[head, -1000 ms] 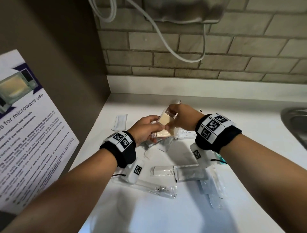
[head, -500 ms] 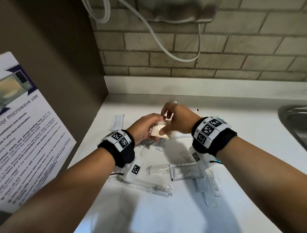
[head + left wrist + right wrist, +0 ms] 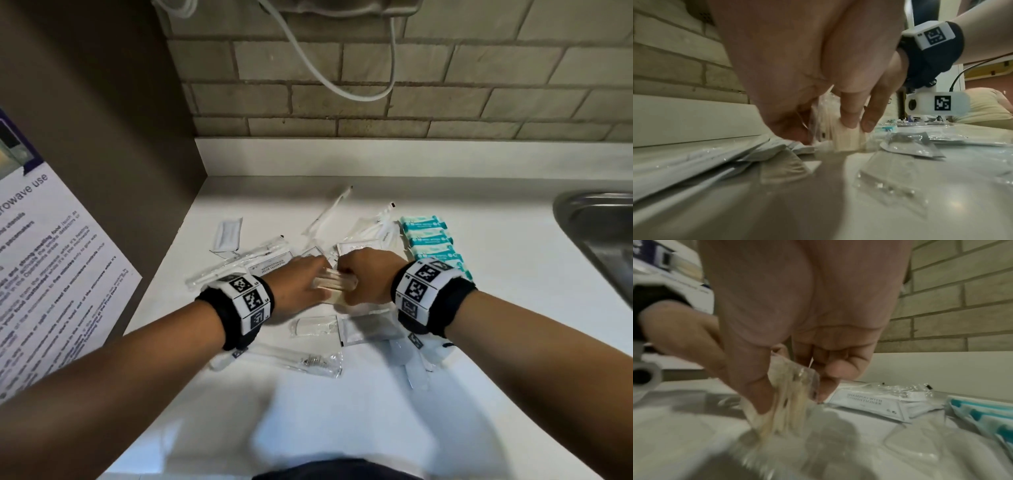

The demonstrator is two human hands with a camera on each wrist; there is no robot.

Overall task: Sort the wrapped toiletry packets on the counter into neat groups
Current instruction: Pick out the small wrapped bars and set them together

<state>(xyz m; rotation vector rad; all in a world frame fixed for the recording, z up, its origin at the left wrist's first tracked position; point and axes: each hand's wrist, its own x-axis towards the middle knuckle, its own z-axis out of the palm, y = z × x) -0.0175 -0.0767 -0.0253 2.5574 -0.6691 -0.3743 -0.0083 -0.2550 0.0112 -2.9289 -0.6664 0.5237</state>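
Observation:
Both hands hold a small stack of cream packets (image 3: 337,284) in clear wrap, standing on edge on the white counter (image 3: 513,342). My left hand (image 3: 301,284) grips its left side and my right hand (image 3: 363,279) its right side. The left wrist view has the cream stack (image 3: 846,141) touching the counter under right-hand fingers (image 3: 851,116). In the right wrist view the stack (image 3: 789,395) is blurred between thumb and fingers. Shampoo sachets (image 3: 358,248), wrapped toothbrushes (image 3: 239,263) and teal-and-white packets (image 3: 428,240) lie around the hands.
A clear-wrapped toothbrush (image 3: 294,359) and a grey sachet (image 3: 370,329) lie just in front of the wrists. A steel sink (image 3: 603,233) is at the right. A brown cabinet side with a microwave notice (image 3: 51,274) bounds the left, a brick wall (image 3: 411,102) the back.
Both hands have lowered the cream stack from the air down onto the counter and closed in on its two sides.

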